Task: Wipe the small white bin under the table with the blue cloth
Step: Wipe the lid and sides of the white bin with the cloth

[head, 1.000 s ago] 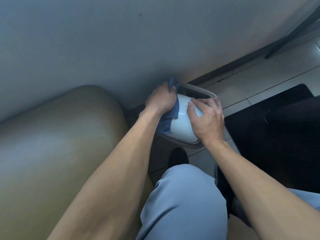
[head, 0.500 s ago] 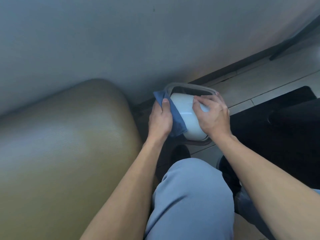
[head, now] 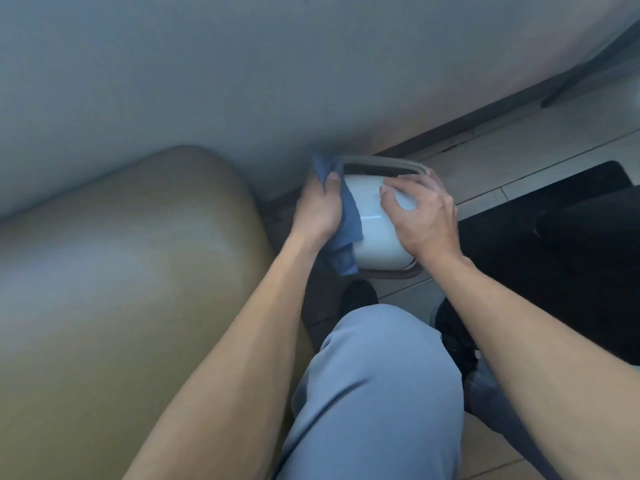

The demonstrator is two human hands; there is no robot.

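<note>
Bin [head: 375,233]: small, white, smooth rounded body, grey rim around dark opening. Tilted, opening turned away toward grey wall [head: 242,81], long axis from near floor [head: 485,168] edge up to wall. Held just above tiled floor, beside tan seat [head: 121,271]. Blue cloth [head: 346,223] pressed on left side by closed left hand [head: 317,209]. Right hand [head: 424,216] clamped on bin's right side, fingers spread.
</note>
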